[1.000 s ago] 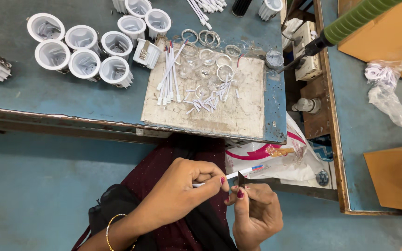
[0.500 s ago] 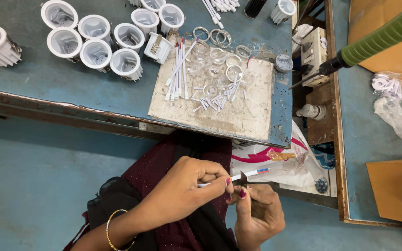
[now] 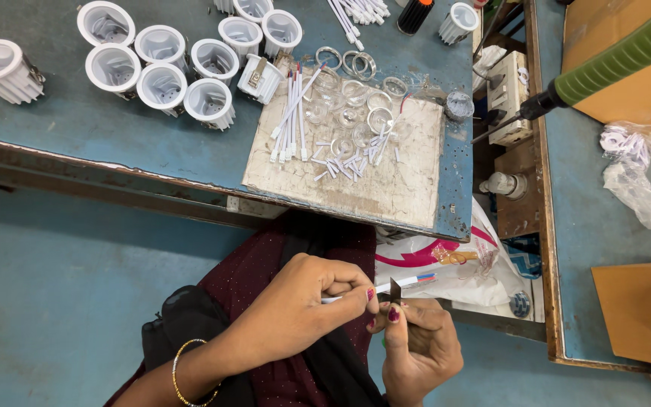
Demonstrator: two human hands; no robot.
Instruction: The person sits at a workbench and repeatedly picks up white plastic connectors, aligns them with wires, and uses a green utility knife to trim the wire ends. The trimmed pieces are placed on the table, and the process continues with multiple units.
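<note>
A short white cable (image 3: 408, 282) with red and blue cores showing at its free end is gripped between the thumb and fingers of the left hand (image 3: 307, 301), while a small dark cutting tool (image 3: 395, 289) is pinched against it by the right hand (image 3: 416, 343), both held over the lap, below the front edge of the bench (image 3: 114, 143). A row of similar white cables (image 3: 289, 120) and a scatter of short white offcuts (image 3: 352, 154) are already laid on the worn board (image 3: 371, 192), beside clear rings (image 3: 356, 90), so part of the batch seems prepared. White ribbed housings (image 3: 167, 71) are grouped well apart, at the rear left. Open room is left over the lap; the bench edge lies close ahead and a side shelf (image 3: 518, 203) to the right
</note>
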